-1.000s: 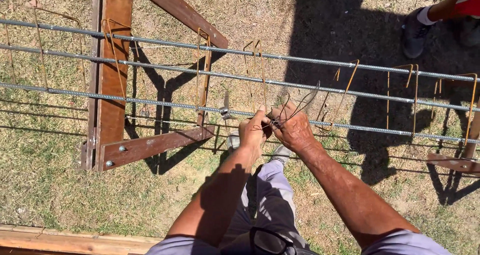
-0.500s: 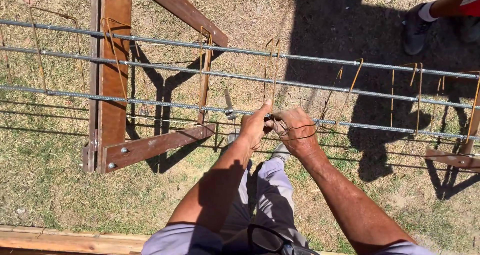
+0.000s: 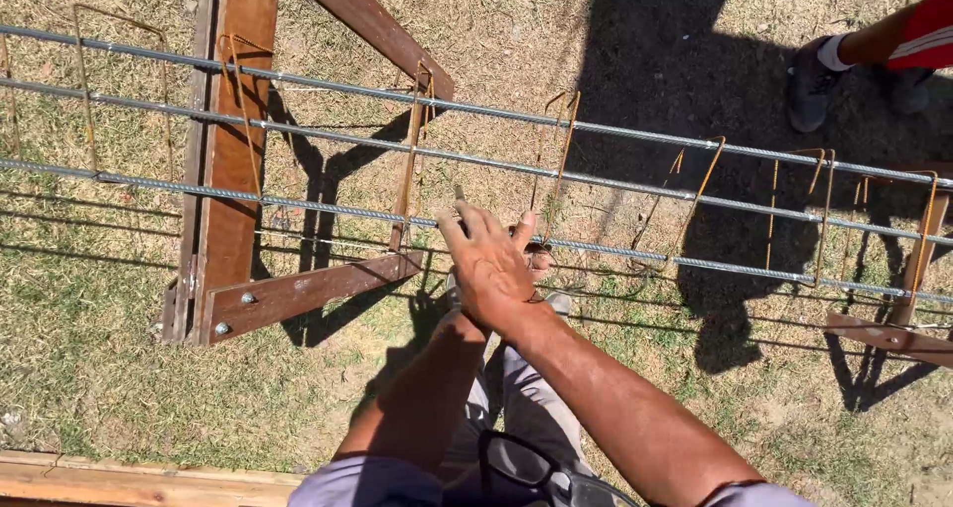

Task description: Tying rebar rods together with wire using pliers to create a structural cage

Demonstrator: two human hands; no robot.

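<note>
Reaching out over the near bar (image 3: 298, 206), we had our right hand (image 3: 493, 269) laid on top of the work, its back turned up to the camera. Its fingers (image 3: 467, 227) were stretched forward and a little apart, their tips at the bar; the thumb (image 3: 523, 231) stood up on the far side of them. Whether anything lay pinched beneath that palm we could not tell. Our left hand was hidden under the right, only its forearm (image 3: 417, 408) showing in shade, so we could not tell how its fingers stood.

The bar was one of several long ribbed steel rods running side by side from left to right, and our hands met it near its middle. Rusty wire stirrups (image 3: 561, 144) looped around the rods, one just right of the right hand, more farther right and some far left. Left of our hands the rods crossed a brown wooden trestle (image 3: 233, 149), bolted at its foot, standing on dry grass (image 3: 89, 348). A second trestle (image 3: 893, 333) held the rods far to the right. Beyond the rods from us, at the top right, stood another person's dark shoe (image 3: 812, 82) and a red trouser leg (image 3: 923, 35).
</note>
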